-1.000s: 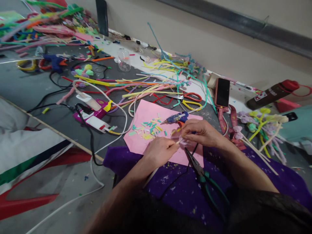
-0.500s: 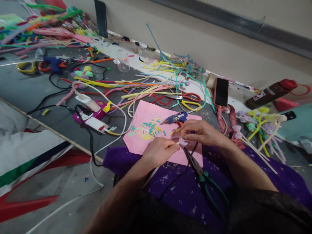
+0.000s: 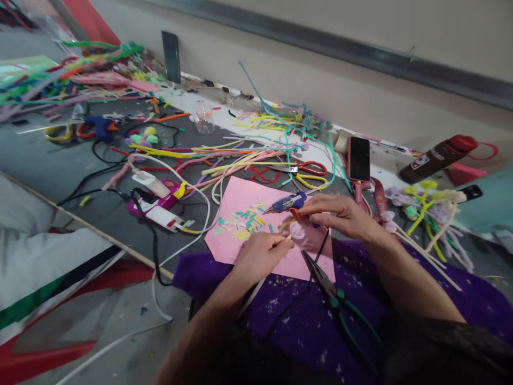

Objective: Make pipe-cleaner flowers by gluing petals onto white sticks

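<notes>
The left hand (image 3: 259, 255) keeps its pinch on a thin stick (image 3: 256, 286), while the right hand (image 3: 339, 214) has lifted slightly off the pale flower (image 3: 298, 231) (fingers now loosely curled) over pink paper (image 3: 240, 195).

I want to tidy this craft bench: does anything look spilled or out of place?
Yes. Small coloured clippings lie scattered across the pink sheet, and pale specks dot the purple cloth. A glue gun rests on the sheet near the right hand.
</notes>
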A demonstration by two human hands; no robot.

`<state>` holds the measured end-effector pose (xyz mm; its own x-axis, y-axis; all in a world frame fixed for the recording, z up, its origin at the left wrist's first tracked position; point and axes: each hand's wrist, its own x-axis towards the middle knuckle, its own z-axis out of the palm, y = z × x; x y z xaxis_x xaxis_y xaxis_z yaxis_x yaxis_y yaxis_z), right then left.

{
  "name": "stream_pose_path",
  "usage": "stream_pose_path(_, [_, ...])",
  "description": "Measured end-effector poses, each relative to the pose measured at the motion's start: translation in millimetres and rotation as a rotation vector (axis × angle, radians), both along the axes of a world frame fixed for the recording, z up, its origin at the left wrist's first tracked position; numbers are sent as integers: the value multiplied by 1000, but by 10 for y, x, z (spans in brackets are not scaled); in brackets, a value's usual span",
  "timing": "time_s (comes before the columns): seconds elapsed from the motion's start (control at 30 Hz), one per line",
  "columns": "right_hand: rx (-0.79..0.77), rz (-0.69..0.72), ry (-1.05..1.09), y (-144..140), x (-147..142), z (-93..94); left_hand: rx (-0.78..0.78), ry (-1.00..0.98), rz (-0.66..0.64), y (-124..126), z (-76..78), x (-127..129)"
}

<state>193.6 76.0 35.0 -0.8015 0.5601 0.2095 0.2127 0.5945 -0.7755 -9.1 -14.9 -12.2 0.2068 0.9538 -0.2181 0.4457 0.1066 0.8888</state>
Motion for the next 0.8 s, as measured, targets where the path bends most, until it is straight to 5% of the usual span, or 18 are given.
stream_pose_path(0.17, [-68,-128,70,1,-24,-22,-37,-165,85,-18,66,14])
stream_pose_path(0.43, [-104,-93,43,-71,-131,-102,-125,-473,85,-4,44,-18])
stream_pose_path(0.63, [-503,-140,94,-245,-307,-247,50,-395,356,-5,53,-44])
stream_pose_path(0.8, [-708,-179,155,-492,-519,-334,212,-358,425,-6,88,-27])
